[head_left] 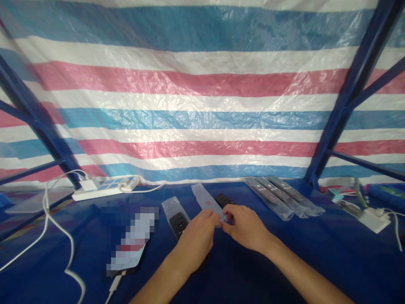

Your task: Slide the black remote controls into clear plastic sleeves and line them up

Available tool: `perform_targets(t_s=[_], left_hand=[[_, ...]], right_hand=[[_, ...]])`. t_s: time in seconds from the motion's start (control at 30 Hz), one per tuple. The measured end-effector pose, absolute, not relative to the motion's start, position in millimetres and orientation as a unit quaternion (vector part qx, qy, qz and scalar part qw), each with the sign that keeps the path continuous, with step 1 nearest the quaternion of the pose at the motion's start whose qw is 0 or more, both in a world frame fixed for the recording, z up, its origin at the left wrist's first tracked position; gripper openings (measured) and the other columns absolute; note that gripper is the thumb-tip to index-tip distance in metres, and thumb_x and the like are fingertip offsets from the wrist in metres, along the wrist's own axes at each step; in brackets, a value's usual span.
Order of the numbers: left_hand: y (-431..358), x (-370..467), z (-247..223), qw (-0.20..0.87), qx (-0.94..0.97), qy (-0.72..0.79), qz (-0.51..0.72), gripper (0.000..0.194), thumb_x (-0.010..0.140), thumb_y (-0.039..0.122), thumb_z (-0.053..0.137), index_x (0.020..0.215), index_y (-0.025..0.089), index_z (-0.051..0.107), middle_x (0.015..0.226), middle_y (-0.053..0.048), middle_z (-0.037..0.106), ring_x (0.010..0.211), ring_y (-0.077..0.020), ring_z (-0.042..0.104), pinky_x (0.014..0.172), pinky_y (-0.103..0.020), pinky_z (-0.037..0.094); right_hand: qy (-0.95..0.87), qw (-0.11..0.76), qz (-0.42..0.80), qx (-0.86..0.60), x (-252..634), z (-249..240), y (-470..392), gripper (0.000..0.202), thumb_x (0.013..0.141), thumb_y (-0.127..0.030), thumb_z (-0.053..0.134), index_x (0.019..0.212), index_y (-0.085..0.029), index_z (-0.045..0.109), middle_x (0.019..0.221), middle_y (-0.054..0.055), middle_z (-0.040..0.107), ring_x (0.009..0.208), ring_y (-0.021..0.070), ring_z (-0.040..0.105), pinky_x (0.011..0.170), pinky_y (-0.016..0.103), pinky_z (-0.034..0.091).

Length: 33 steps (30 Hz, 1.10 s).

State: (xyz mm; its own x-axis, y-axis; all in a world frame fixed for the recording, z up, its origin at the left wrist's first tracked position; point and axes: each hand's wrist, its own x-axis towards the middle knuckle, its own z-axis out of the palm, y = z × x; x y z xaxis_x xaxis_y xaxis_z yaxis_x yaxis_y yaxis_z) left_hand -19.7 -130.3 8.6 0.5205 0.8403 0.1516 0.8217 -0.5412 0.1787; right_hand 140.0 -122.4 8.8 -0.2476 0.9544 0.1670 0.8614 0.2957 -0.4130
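Both my hands meet at the near end of a clear plastic bag [205, 198] that lies flat on the blue table. My left hand [200, 236] pinches the bag's edge from the left. From the right, the fingers of my right hand [242, 221] pinch the same end. A bare black remote control [224, 199] lies just beyond my right hand, which partly covers it. Left of my left hand, another black remote control [179, 223] lies partly inside a clear bag; my wrist hides its lower end.
Several bagged remote controls [280, 195] lie side by side at the back right. A white power strip [106, 187] with cables stands back left. A phone [134, 240] on a charging cable lies at the left. Blue metal posts [335, 105] and a striped tarp [202, 84] bound the table.
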Motion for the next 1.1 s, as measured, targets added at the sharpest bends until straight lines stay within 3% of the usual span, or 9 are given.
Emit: perform_targets(t_s=[0.1,0.23,0.33,0.37,0.43,0.5,0.6,0.83,1.1], left_hand=[[-133,-18,10,0.031,0.865,0.484,0.13,0.031,0.088,0.002,0.032,0.092,0.017,0.058,0.092,-0.004,0.059,0.091,-0.0183,0.055,0.083,-0.034,0.046],[-133,-18,11,0.027,0.848,0.505,0.16,0.031,0.089,0.003,0.032,0.093,0.018,0.058,0.094,-0.003,0.059,0.093,-0.018,0.055,0.086,-0.034,0.045],[-134,-18,10,0.024,0.84,0.51,0.185,0.029,0.09,0.005,0.033,0.091,0.019,0.058,0.094,-0.003,0.06,0.094,-0.0174,0.055,0.088,-0.034,0.045],[-134,-18,9,0.024,0.838,0.51,0.194,0.028,0.09,0.005,0.033,0.091,0.019,0.058,0.093,-0.002,0.06,0.094,-0.0172,0.056,0.088,-0.033,0.045],[-135,-18,7,0.025,0.835,0.507,0.214,0.028,0.09,0.006,0.033,0.092,0.019,0.058,0.094,-0.002,0.06,0.093,-0.0171,0.056,0.087,-0.033,0.045],[-136,-17,6,0.025,0.837,0.496,0.23,0.027,0.09,0.006,0.034,0.093,0.019,0.058,0.094,-0.002,0.06,0.093,-0.017,0.056,0.088,-0.033,0.045],[-136,-16,4,0.03,0.841,0.48,0.246,0.028,0.09,0.007,0.032,0.09,0.019,0.057,0.094,-0.002,0.06,0.092,-0.0162,0.056,0.087,-0.032,0.046],[-138,-12,-2,-0.027,0.82,0.535,0.201,0.031,0.088,0.004,0.032,0.094,0.018,0.058,0.098,-0.005,0.058,0.095,-0.0193,0.055,0.089,-0.037,0.045],[-146,-4,2,-0.08,0.8,0.578,0.135,0.02,0.091,0.023,0.041,0.101,0.02,0.059,0.094,-0.005,0.058,0.093,-0.0208,0.055,0.077,-0.03,0.049]], right_hand=[[-0.77,0.227,0.166,-0.573,142,1,-119,0.007,0.079,-0.022,0.058,0.079,-0.021,0.065,0.074,0.0,0.068,0.067,0.0138,0.061,0.06,0.022,0.038],[-0.76,0.274,0.19,-0.558,142,-2,-121,0.013,0.078,-0.013,0.053,0.071,-0.02,0.061,0.064,-0.002,0.063,0.059,0.011,0.057,0.058,0.02,0.039],[-0.752,0.309,0.19,-0.55,139,2,-123,0.005,0.077,-0.022,0.058,0.082,-0.02,0.06,0.07,-0.002,0.063,0.06,0.0111,0.056,0.058,0.02,0.041],[-0.751,0.312,0.187,-0.551,139,3,-124,0.013,0.077,-0.027,0.061,0.087,-0.02,0.06,0.073,-0.002,0.063,0.061,0.0115,0.056,0.059,0.021,0.042],[-0.755,0.305,0.176,-0.552,138,2,-124,0.023,0.076,-0.034,0.063,0.094,-0.021,0.06,0.077,-0.001,0.063,0.062,0.0121,0.056,0.061,0.022,0.043],[-0.764,0.296,0.162,-0.551,138,0,-124,0.019,0.078,-0.035,0.061,0.092,-0.021,0.061,0.076,-0.001,0.064,0.063,0.0125,0.057,0.062,0.022,0.043],[-0.773,0.292,0.135,-0.547,139,-5,-122,0.007,0.081,-0.026,0.056,0.08,-0.022,0.062,0.074,-0.001,0.065,0.064,0.0123,0.058,0.062,0.021,0.041],[-0.761,0.286,0.087,-0.575,139,-2,-124,0.01,0.077,-0.015,0.053,0.068,-0.021,0.055,0.063,-0.003,0.061,0.056,0.0107,0.053,0.057,0.02,0.034],[-0.782,0.267,0.091,-0.556,139,-3,-125,0.01,0.077,-0.014,0.052,0.07,-0.021,0.054,0.063,-0.003,0.06,0.058,0.0115,0.053,0.058,0.02,0.034]])
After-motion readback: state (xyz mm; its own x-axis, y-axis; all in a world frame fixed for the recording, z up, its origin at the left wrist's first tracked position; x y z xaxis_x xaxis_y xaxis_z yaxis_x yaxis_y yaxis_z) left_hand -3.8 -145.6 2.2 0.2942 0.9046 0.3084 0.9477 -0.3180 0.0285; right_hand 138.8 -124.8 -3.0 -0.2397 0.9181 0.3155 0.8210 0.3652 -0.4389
